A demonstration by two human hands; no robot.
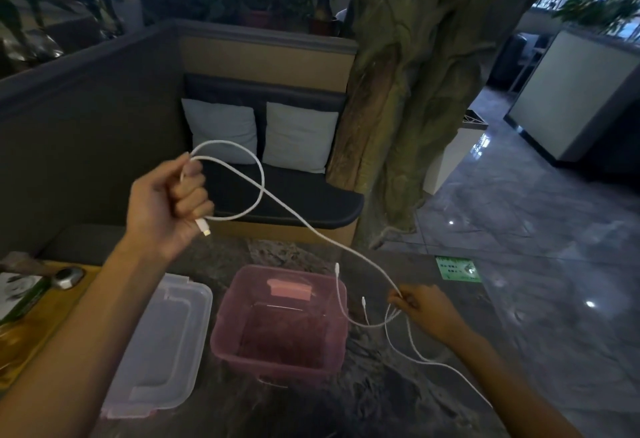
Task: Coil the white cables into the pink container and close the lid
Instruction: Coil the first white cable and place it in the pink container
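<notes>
My left hand (pixel 166 202) is raised above the table, fist closed around a loop of white cable (pixel 263 177), with a plug end sticking out below the fist. The cable runs down and right to my right hand (pixel 420 309), which pinches it beside the pink container (pixel 242 351). Short branch ends with small plugs hang from that pinch over the container's right rim, and another strand trails along the table toward me. The container stands open with nothing inside. Its clear lid (pixel 162 344) lies flat on the table to its left.
The table top (pixel 363 403) is dark marbled stone. A wooden tray (pixel 31 330) with a metal object and printed paper sits at the left edge. Behind the table are a booth seat with two pale cushions (pixel 298 136), a tree trunk, and shiny floor tiles at right.
</notes>
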